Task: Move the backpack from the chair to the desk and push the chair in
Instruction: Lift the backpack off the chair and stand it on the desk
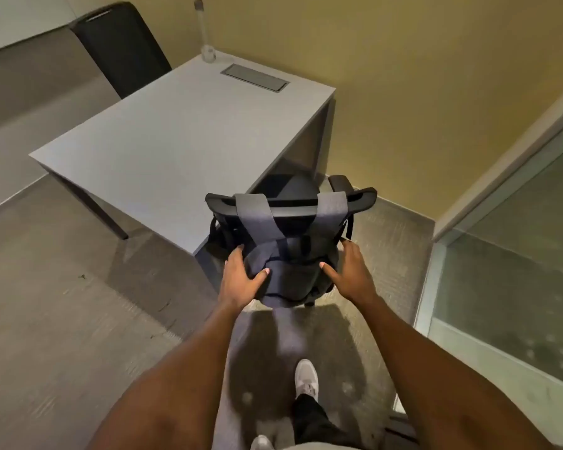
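Note:
A dark blue-grey backpack [291, 267] hangs on the back of a black chair [361, 198], its two straps looped over the top of the backrest. The chair stands at the near right corner of a pale grey desk [176, 141], seat partly under it. My left hand [241, 277] grips the backpack's left side, thumb pressed on its top. My right hand [351, 271] holds the right side, fingers around the edge. The lower part of the backpack is hidden behind its own top.
A second black chair [121, 47] stands at the desk's far left. A clear tube on a base [205, 34] and a cable hatch [254, 77] sit at the desk's back. A glass partition [517, 271] runs along the right. My shoes [306, 378] are on grey carpet.

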{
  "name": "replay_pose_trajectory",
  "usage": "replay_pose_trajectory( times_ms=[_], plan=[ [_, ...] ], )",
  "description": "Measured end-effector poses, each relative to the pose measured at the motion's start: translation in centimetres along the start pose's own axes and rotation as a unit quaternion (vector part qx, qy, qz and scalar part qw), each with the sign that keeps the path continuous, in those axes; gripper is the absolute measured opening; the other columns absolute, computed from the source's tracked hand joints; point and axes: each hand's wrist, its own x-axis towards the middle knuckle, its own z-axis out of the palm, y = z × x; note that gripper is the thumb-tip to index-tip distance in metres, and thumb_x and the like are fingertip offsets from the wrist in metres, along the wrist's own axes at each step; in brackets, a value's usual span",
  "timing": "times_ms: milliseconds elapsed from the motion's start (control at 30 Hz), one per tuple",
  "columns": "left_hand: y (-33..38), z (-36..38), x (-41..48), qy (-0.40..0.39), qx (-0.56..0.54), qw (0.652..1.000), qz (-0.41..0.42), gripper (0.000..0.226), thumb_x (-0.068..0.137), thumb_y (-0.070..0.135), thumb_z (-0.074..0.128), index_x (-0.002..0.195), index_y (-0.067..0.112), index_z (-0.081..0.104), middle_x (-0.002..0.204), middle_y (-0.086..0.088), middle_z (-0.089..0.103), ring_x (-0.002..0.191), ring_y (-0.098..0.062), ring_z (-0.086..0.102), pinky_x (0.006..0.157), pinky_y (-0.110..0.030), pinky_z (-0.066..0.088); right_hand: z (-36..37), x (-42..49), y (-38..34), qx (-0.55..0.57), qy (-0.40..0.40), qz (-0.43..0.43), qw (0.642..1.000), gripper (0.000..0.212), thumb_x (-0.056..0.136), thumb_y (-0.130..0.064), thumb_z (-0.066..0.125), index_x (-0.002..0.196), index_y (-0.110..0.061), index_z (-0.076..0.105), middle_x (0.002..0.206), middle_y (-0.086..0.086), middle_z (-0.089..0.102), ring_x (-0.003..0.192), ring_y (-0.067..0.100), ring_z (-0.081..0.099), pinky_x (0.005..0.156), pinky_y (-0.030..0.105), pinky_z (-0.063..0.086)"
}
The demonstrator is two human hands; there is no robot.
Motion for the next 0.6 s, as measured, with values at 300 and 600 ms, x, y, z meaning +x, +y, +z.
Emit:
replay_pose_trajectory(
  times_ms=[300, 600],
  plan=[
    [0.4, 1.3, 5.3, -0.066, -0.016, 0.997, -0.022, 0.074, 0.083, 0.024, 0.090, 0.144, 0.008, 0.053, 0.140, -0.014, 0.068, 0.127, -0.030, 0.066, 0.100, -0.030, 0.051, 0.4, 6.1, 2.4, 0.035, -0.108, 0.006, 0.994, 0.062, 0.088, -0.020, 0.083, 0.139, 0.000, 0.056, 0.132, 0.024, 0.064, 0.121, 0.042, 0.063, 0.099, 0.051, 0.053],
    [0.2, 2.2, 7.7, -0.084, -0.028, 0.995, -0.047, 0.045, 0.088, 0.018, 0.085, 0.126, 0.002, 0.068, 0.124, -0.013, 0.075, 0.110, -0.024, 0.072, 0.101, -0.045, 0.060, 1.8, 9.7, 5.2, 0.024, -0.169, 0.002, 0.985, 0.052, 0.087, 0.002, 0.075, 0.137, 0.006, 0.060, 0.137, 0.028, 0.065, 0.125, 0.042, 0.063, 0.099, 0.028, 0.046]
  ],
)
